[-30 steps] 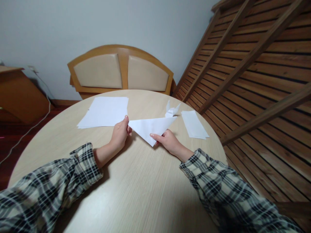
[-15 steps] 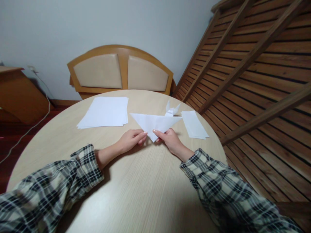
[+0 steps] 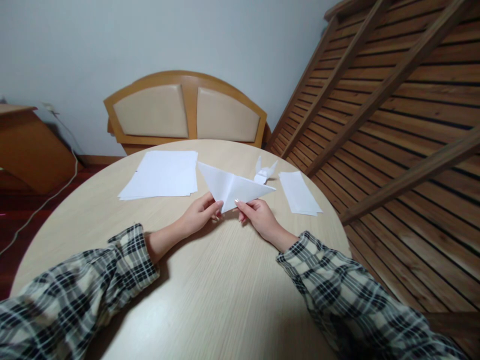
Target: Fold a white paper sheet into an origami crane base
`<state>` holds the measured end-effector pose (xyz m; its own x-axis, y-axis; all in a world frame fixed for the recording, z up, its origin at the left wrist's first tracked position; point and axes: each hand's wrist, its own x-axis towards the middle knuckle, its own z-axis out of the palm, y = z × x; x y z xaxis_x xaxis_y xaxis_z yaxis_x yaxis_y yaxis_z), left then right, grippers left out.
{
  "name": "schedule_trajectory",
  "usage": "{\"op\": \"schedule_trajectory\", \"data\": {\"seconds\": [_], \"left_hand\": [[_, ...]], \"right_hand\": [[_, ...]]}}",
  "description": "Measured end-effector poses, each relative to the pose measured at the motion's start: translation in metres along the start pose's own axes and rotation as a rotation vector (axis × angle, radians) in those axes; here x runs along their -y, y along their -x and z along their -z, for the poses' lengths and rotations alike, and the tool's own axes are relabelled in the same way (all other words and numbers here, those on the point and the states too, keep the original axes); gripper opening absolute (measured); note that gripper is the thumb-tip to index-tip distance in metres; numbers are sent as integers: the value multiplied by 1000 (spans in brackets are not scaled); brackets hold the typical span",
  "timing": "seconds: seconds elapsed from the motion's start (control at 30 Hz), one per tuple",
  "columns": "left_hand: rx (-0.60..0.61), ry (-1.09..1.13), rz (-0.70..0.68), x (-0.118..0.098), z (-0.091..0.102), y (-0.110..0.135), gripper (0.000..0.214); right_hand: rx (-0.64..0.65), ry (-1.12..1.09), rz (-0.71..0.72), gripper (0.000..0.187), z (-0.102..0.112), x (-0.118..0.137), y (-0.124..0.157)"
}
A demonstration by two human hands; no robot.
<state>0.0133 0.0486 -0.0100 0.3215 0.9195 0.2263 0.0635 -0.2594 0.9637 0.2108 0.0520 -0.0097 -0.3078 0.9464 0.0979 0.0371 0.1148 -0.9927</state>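
Observation:
A sheet of white paper folded into a triangle [image 3: 233,188] is held over the table, its long edge facing away from me and its corner pointing toward me. A crease runs down its middle. My left hand [image 3: 202,214] pinches the lower left edge near that corner, thumb on top. On the lower right edge, my right hand [image 3: 260,218] pinches the paper between thumb and fingers. Just beyond the triangle's right end stands a white origami figure [image 3: 264,174] with two upright points.
A stack of white paper [image 3: 163,172] lies at the back left of the round wooden table [image 3: 210,290]. Narrower paper strips [image 3: 300,192] lie near the right edge. Beyond the table are a padded headboard [image 3: 187,107] and a slatted wooden panel [image 3: 393,125].
The folded triangle has turned clockwise, its left end rising away and its right end dropping. Its near corner has shifted left toward my left hand. Both hands still hold it.

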Motion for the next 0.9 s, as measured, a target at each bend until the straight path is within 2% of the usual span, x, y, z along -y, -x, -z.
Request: {"op": "schedule_trajectory", "data": {"seconds": [0.23, 0.4, 0.53, 0.67, 0.77, 0.9], "left_hand": [[68, 121, -1, 2, -2, 0, 28], [-53, 223, 34, 3, 5, -4, 24], [-169, 381, 129, -1, 9, -6, 26], [-224, 489, 162, -1, 11, -8, 28], [-206, 508, 163, 4, 12, -9, 27], [-129, 459, 164, 10, 12, -8, 25]], "right_hand": [[-15, 42, -10, 40, -2, -1, 1], [23, 12, 1, 37, -1, 2, 6], [134, -223, 75, 58, 5, 6, 7], [178, -426, 5, 74, 10, 11, 4], [162, -445, -49, 71, 11, 12, 3], [154, -373, -22, 53, 9, 11, 4]]}}
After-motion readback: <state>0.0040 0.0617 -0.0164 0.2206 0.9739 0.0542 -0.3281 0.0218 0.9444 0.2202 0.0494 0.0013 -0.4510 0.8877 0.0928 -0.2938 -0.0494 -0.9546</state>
